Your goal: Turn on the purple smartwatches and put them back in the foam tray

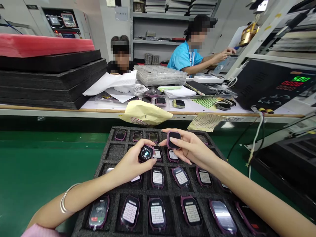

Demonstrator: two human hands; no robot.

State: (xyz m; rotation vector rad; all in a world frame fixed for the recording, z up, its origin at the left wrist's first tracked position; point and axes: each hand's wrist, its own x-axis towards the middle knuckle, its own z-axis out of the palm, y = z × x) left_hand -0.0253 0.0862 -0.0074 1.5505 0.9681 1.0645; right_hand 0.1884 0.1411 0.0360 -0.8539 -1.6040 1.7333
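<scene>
Between the thumb and fingers of my left hand (138,158) is a purple smartwatch (146,153), its round dial lit on a dark screen. My right hand (189,144) grips a second purple smartwatch (173,139) with a dark screen, raised a little above the tray. Below both hands lies a black foam tray (116,153) with rows of square pockets. Most pockets hold a purple watch; one in the front row (157,212) shows a white grid on its screen. My forearms hide some pockets.
Behind the tray runs a bench (103,112) with yellow cloths hanging over its edge. Black foam sheets (49,77) are stacked at left, a power supply (274,85) stands at right. Clear plastic trays (160,75) lie between. Two people sit beyond; one in a blue shirt (182,56) reaches right.
</scene>
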